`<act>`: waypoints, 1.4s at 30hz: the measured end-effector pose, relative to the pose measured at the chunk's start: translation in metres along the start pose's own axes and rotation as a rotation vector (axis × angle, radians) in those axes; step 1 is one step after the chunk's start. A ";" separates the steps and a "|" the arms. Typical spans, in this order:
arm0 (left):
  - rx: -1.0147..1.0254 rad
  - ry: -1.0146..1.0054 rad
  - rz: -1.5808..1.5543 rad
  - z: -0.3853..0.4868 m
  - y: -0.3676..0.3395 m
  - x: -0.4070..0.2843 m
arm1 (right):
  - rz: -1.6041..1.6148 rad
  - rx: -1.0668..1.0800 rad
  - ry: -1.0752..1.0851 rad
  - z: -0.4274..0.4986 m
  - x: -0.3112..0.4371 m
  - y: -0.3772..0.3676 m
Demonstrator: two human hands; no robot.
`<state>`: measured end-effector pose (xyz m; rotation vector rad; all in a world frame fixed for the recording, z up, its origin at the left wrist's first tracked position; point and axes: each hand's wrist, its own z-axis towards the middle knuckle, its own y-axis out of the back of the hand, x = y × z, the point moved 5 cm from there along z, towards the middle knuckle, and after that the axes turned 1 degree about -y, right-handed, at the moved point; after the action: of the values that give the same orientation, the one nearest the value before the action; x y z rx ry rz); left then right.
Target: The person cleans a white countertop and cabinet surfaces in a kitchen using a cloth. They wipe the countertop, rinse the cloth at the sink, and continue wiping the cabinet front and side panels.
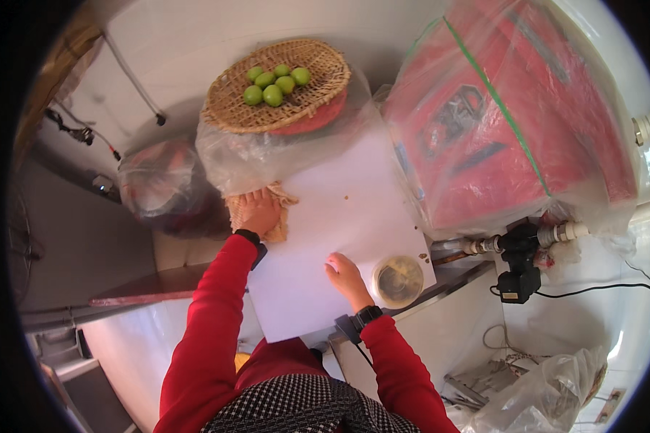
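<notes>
My left hand presses flat on a crumpled orange-and-white cloth at the left edge of a white board or tabletop. Over the same white surface, nearer its front, is my right hand, its fingers loosely curled with no object seen in them. Just right of that hand stands a round tub with something dark inside. Small brown crumbs lie near the right edge and one lies mid-surface. At the back, a wicker basket holds several green fruits, above a red round item and clear plastic.
A large red object wrapped in clear plastic with a green strap stands to the right. Below it are a black pump or valve and pipes. A plastic-covered bundle sits at the left. Cables hang on the back wall.
</notes>
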<state>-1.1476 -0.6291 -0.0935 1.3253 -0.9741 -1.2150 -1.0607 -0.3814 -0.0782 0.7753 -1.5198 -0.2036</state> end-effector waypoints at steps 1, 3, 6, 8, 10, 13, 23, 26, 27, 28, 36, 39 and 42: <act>0.043 0.007 0.014 0.011 -0.002 0.001 | -0.043 -0.038 0.019 0.015 0.003 0.006; 0.090 -0.015 -0.027 0.020 -0.008 -0.008 | -0.113 -0.079 0.040 0.041 0.006 0.018; 0.197 -0.094 -0.044 0.033 -0.012 -0.029 | -0.124 -0.205 0.116 0.083 0.008 0.042; 0.097 -0.160 -0.061 0.032 -0.007 -0.059 | -0.126 -0.152 0.061 0.108 0.003 0.051; 0.116 -0.272 -0.032 0.040 -0.007 -0.090 | -0.145 -0.123 0.013 0.128 -0.001 0.060; 0.141 -0.372 -0.189 0.062 -0.008 -0.125 | -0.196 -0.104 -0.060 0.150 -0.010 0.072; 0.441 -0.345 -0.580 0.151 -0.034 -0.190 | -0.329 -0.098 -0.017 0.174 -0.070 0.128; 0.337 -0.362 -0.630 0.166 -0.037 -0.203 | -0.380 -0.127 -0.019 0.179 -0.082 0.140; 0.399 -0.312 -0.647 0.172 -0.045 -0.208 | -0.340 -0.101 -0.013 0.178 -0.086 0.141; 0.434 -0.271 -0.669 0.181 -0.053 -0.214 | -0.289 -0.106 -0.010 0.175 -0.089 0.143; 0.159 -0.311 -0.432 0.214 -0.061 -0.271 | 0.121 -0.038 -0.112 0.130 -0.122 0.158; 0.098 -0.407 -0.114 0.190 -0.053 -0.285 | 0.056 0.006 -0.117 0.106 -0.115 0.163; 0.079 -0.486 0.068 0.155 -0.050 -0.298 | 0.035 0.038 -0.187 0.075 -0.103 0.170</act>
<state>-1.3500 -0.3567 -0.0937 1.0634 -1.4096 -1.4929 -1.1972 -0.2193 -0.0758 0.7760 -1.7165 -0.2266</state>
